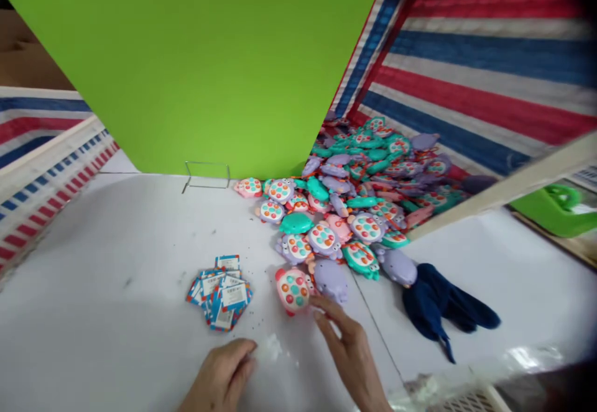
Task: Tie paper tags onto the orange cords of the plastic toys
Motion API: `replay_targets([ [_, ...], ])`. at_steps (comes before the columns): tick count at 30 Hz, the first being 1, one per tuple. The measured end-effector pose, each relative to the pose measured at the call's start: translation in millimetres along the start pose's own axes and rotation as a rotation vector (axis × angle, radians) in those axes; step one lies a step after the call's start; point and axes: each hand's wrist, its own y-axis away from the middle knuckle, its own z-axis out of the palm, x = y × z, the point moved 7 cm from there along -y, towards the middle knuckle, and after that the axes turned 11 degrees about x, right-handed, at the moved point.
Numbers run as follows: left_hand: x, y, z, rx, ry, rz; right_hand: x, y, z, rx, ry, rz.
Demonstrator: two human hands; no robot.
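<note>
Hovering by a pink toy [293, 291] hemmed by a toy heap [323, 237], right hand [346, 332] is seemingly parted-fingered; left hand's [221, 370] closure can't be told.

1 head-worn camera; faces forward and steeply down, close above white table [140, 232]. Left hand [222, 370] and right hand [346, 337] nearest lens, at bottom edge; green panel [205, 70] beyond, filling upper middle.

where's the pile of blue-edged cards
In the head view, the card pile lies left of centre on the white table, just beyond the left hand.
</note>
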Motion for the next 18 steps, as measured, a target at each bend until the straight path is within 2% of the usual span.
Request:
replay_targets([
  [1,2.0,-0.7,-1.6,-0.007,0.017,-0.007,-5.9,15.0,11.8,-0.086,-0.068,0.065],
  [2,2.9,-1.1,-2.6,-0.01,0.033,-0.017,-9.9,27.2,18.6,-0.117,-0.121,0.127],
  [5,2.4,-1.3,-2.6,-0.014,0.078,-0.03,-15.6,47.9,22.7,-0.046,-0.234,0.223],
  [8,2.0,-0.6,-1.0,-0.009,0.106,-0.025,-24.3,54.5,24.7,-0.003,-0.212,0.121],
  [11,1.1,1.5,1.9,0.004,0.099,-0.022,-30.0,57.2,32.3,-0.058,-0.101,-0.01],
  [13,-2.2,3.3,4.5,0.033,0.035,-0.013,-24.7,57.0,33.0,-0.104,-0.018,-0.053],
  [15,-7.1,5.8,9.9,0.048,-0.054,0.015,-10.7,53.5,23.9,-0.135,0.095,-0.074],
  [18,-13.7,11.2,21.9,0.016,-0.137,0.089,20.6,39.6,-18.4,-0.024,0.288,-0.021],
])
